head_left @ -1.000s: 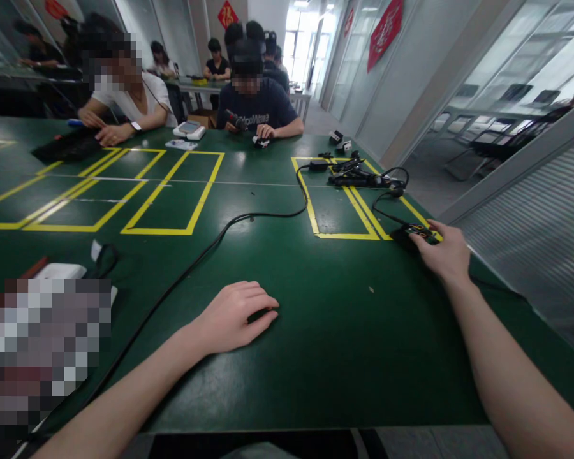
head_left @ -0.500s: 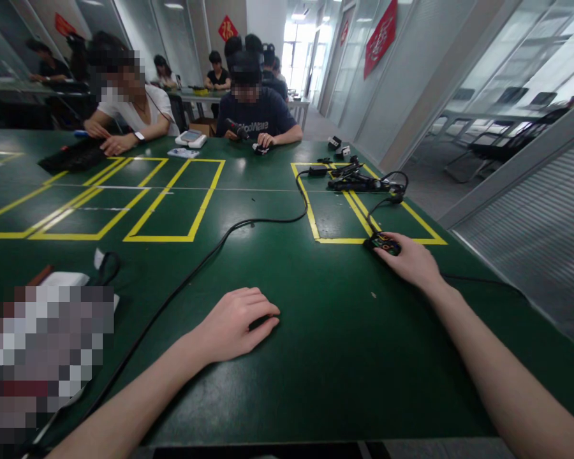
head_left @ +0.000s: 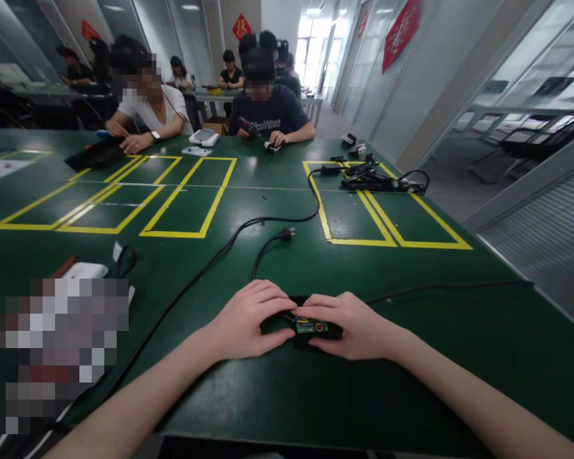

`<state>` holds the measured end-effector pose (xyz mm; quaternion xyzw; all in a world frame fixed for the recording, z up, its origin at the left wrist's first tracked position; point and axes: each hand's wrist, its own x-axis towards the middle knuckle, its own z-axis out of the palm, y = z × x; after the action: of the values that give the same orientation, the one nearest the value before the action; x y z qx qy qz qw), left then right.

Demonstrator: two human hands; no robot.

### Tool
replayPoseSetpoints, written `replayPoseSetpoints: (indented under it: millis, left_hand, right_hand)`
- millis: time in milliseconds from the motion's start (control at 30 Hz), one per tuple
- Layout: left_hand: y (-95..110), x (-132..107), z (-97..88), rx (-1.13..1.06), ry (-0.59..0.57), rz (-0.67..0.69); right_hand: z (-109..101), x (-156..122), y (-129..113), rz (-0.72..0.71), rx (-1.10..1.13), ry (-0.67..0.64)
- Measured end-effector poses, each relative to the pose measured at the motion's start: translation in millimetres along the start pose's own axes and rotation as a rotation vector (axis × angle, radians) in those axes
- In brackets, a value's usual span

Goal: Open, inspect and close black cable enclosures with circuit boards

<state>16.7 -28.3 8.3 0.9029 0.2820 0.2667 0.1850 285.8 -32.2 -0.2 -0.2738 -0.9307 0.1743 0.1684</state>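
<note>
A small green circuit board [head_left: 310, 326] with coils sits in an open black case, flat on the green table between my hands. My right hand [head_left: 361, 326] wraps the case from the right, fingers over the top and thumb along the near side. From the left, my left hand [head_left: 256, 319] holds its left end between fingertips and thumb. A black cord with a plug [head_left: 287, 234] lies beyond my left hand. Another black cable [head_left: 459, 285] runs off to the right from behind my right hand. Parts of the case are hidden under my fingers.
Yellow tape rectangles [head_left: 186, 234] mark the table [head_left: 268, 401]. A long black cable [head_left: 172, 296] curves across it to a pile of black cords [head_left: 382, 182] at the far right. A blurred-out item [head_left: 62, 344] lies at the left. Two people work across the table.
My right hand has brought the circuit board in its case from the far right to the middle, its corded plug coming along. My left hand has closed on its left end.
</note>
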Motion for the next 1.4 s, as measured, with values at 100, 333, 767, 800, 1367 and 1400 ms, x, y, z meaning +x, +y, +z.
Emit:
replayPoseSetpoints:
  millis: [100, 333, 767, 800, 1367, 1400]
  left_hand:
    - [-1, 0, 2.6, 0.005, -0.057, -0.054]
    - [-4, -1, 4.3, 0.082, -0.088, -0.111]
    - [-8, -4, 7.0, 0.109, -0.061, -0.143]
    - [-8, -4, 6.8, 0.109, -0.043, -0.144]
    - [-2, 1, -0.4, 0.167, -0.064, -0.222]
    - [-2, 1, -0.8, 0.177, -0.075, -0.236]
  right_hand:
    - [-1, 0, 7, -0.005, -0.033, 0.028]
    - [-2, -1, 18, -0.044, -0.047, 0.182]
    - [-5, 4, 23, -0.057, -0.126, 0.341]
    - [-7, 3, 24, -0.053, -0.125, 0.344]
    - [-4, 1, 21, -0.007, -0.059, 0.235]
    - [-3, 2, 20, -0.006, -0.063, 0.249]
